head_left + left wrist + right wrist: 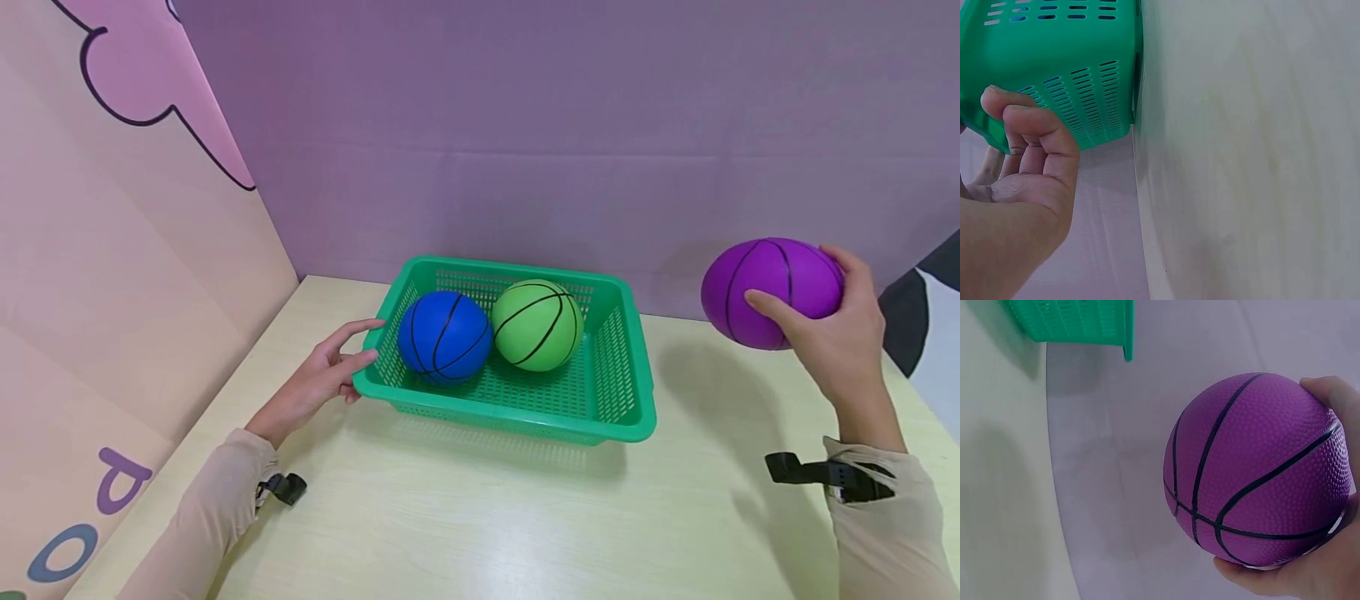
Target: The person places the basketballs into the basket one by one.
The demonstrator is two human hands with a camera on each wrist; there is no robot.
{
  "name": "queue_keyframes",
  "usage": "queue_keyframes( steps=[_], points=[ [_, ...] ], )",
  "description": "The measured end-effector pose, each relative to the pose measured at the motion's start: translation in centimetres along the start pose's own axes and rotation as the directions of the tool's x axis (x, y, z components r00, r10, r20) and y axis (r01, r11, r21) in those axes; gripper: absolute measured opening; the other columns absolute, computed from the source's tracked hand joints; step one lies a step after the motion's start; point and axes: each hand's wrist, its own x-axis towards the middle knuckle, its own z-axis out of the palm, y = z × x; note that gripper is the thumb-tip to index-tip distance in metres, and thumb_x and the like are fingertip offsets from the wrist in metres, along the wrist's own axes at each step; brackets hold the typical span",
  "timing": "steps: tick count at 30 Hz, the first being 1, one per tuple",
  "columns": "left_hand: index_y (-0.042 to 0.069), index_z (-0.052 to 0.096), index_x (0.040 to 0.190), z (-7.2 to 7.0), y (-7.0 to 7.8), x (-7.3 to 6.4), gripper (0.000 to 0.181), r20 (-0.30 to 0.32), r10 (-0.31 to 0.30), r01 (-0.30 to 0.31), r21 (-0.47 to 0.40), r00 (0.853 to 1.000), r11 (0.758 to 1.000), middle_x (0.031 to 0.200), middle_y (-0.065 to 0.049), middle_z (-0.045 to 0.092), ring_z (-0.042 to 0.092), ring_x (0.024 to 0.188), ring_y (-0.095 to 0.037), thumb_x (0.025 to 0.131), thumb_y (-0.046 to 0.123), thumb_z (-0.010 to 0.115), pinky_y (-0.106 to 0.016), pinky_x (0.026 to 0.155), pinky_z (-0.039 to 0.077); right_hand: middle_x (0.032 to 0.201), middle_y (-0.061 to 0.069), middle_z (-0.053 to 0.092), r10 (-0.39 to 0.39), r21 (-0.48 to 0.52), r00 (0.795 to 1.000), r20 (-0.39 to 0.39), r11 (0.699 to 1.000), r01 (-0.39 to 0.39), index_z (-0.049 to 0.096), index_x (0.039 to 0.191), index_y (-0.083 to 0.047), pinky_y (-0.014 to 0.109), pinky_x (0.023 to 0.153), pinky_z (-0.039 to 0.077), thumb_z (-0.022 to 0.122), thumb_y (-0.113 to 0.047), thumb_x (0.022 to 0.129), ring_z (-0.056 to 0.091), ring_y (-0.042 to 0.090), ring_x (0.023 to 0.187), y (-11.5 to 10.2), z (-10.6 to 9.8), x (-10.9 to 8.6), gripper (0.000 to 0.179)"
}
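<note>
A green plastic basket (641,367) with slotted walls stands on the table near the back. Inside it, toward the left, a blue ball (444,340) with black basketball lines lies beside a light green ball (537,327) of the same kind. My left hand (318,379) holds the basket's left rim, its fingers curled at the edge in the left wrist view. Off to the right, my right hand (843,342) grips a purple mini basketball (772,292) raised above the table, thumb on the near side and fingers behind. The right wrist view shows that ball (1254,469) up close.
The pale wooden table (465,517) meets a purple backdrop (480,167) behind the basket. A light panel (135,250) with printed shapes and letters borders the left side. Black and white shapes (903,325) show at the right edge.
</note>
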Motion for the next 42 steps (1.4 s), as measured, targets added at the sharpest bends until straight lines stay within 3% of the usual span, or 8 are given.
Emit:
queue_keyframes(
  steps=[13,25,30,36,42],
  points=[
    [0.031,0.043,0.149,0.1,0.1,0.0,0.048,0.003,0.006,-0.006,-0.016,1.0,1.0,0.066,-0.004,0.053,0.05,0.054,-0.019,0.103,0.03,0.058,-0.032,0.056,0.049,0.155,0.0,0.033,-0.09,0.031,0.996,0.001,0.995,0.09,0.029,0.151,-0.043,0.04,0.105,0.044,0.08,-0.028,0.084,0.037,0.02,0.131,-2.8,0.2,-1.6,0.086],
    [0.032,0.043,0.149,0.0,0.0,0.0,0.049,0.0,0.0,0.0,-0.013,1.0,1.0,0.065,-0.004,0.048,0.05,0.054,-0.019,0.102,0.031,0.058,-0.032,0.056,0.05,0.152,0.0,0.037,-0.174,0.029,0.984,0.031,0.984,0.174,0.031,0.151,-0.043,0.024,0.092,0.049,0.082,-0.025,0.081,0.04,0.022,0.129,-4.8,0.7,-3.1,0.088],
    [0.032,0.043,0.149,-0.1,-0.1,0.0,0.049,0.002,-0.002,0.002,-0.015,1.0,1.0,0.065,-0.005,0.049,0.05,0.054,-0.02,0.102,0.032,0.058,-0.033,0.056,0.049,0.149,0.001,0.039,-0.232,0.058,0.971,0.055,0.972,0.229,0.034,0.151,-0.039,0.013,0.079,0.045,0.084,-0.02,0.079,0.043,0.018,0.124,-5.6,1.3,-3.6,0.09],
    [0.032,0.043,0.149,0.0,0.0,0.0,0.049,0.001,0.003,-0.003,-0.013,1.0,1.0,0.063,-0.005,0.044,0.05,0.054,-0.021,0.102,0.032,0.058,-0.033,0.056,0.05,0.147,0.001,0.042,-0.278,0.088,0.956,0.094,0.959,0.271,0.035,0.151,-0.037,0.013,0.079,0.044,0.086,-0.017,0.077,0.044,0.014,0.12,-6.4,1.9,-4.4,0.092],
    [0.033,0.043,0.148,0.0,0.1,0.0,0.049,-0.003,0.002,-0.002,-0.014,1.0,1.0,0.063,-0.005,0.043,0.05,0.054,-0.021,0.102,0.032,0.059,-0.034,0.057,0.05,0.146,0.0,0.043,-0.324,0.082,0.936,0.14,0.946,0.315,0.035,0.151,-0.037,0.009,0.076,0.043,0.088,-0.018,0.076,0.046,0.018,0.12,-7.4,2.5,-5.3,0.094]
  ],
)
